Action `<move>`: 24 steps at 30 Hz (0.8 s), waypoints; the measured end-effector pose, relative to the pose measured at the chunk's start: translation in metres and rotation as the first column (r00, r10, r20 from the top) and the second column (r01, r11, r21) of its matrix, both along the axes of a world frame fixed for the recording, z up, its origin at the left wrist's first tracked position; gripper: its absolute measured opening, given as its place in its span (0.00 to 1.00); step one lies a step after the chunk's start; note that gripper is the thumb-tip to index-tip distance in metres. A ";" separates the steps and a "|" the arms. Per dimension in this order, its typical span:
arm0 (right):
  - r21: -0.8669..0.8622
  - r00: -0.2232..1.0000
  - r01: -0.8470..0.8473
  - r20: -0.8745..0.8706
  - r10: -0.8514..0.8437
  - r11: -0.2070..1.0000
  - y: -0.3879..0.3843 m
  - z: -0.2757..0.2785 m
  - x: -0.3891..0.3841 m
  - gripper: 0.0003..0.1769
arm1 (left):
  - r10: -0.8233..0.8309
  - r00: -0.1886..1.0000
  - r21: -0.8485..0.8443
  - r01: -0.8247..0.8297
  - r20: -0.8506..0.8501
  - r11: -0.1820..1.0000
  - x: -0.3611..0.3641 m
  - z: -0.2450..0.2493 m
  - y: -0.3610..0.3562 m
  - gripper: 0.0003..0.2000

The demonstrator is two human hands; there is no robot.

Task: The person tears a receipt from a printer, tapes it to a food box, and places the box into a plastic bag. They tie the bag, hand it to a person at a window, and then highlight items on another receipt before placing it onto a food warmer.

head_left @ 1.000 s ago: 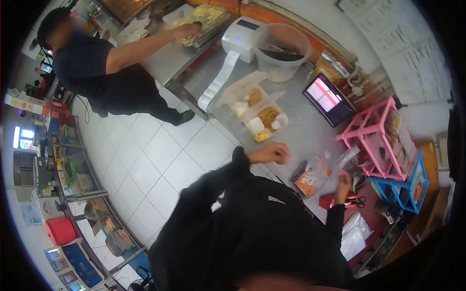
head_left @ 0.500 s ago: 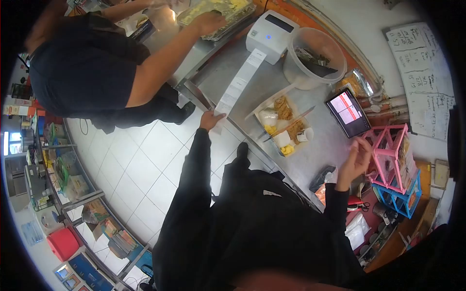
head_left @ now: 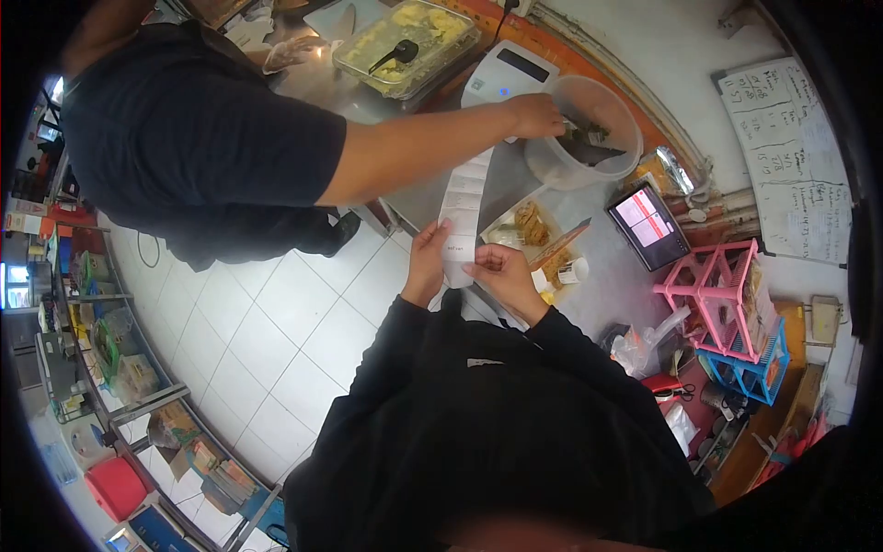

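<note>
A long strip of printed labels (head_left: 464,207) hangs from the white label printer (head_left: 504,75) toward me. My left hand (head_left: 427,264) pinches its left edge near the lower end. At the lower right edge, my right hand (head_left: 506,276) grips the strip between thumb and fingers. Just beyond my right hand sits an open food box (head_left: 524,225) with fried pieces and a small white cup (head_left: 574,271); my hand and the strip partly cover it. The co-worker's forearm passes over the upper strip and hides part of the printer.
A co-worker (head_left: 212,129) stands at left, one hand (head_left: 538,117) at the clear plastic bucket (head_left: 589,175). A tray of yellow food (head_left: 405,41) holds a black spoon. On the right are a tablet (head_left: 648,225), a pink rack (head_left: 713,299) and a blue rack (head_left: 750,368).
My right hand has come from beside the tablet to the label strip, and my left hand has shifted right. The co-worker's arm has swung from the tray to the bucket.
</note>
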State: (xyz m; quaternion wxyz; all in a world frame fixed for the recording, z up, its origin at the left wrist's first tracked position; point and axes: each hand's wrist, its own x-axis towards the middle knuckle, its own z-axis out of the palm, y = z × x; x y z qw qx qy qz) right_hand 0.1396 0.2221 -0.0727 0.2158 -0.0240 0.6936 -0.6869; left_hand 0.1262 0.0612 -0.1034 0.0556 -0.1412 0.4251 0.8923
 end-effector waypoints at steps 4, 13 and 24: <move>-0.035 0.997 0.067 -0.039 -0.069 0.997 0.005 0.010 0.007 0.09 | 0.270 0.943 -0.374 -0.325 -0.194 0.868 0.003 0.024 0.017 0.12; 0.037 0.972 0.043 -0.234 -0.033 0.998 0.021 0.036 0.005 0.07 | -0.365 0.745 -0.811 -0.396 -0.558 0.431 0.020 0.068 -0.010 0.13; 0.081 0.959 -0.065 -0.272 0.085 0.995 0.008 0.027 -0.002 0.09 | -0.422 0.806 -0.826 -0.140 -0.415 0.546 0.016 0.070 -0.037 0.09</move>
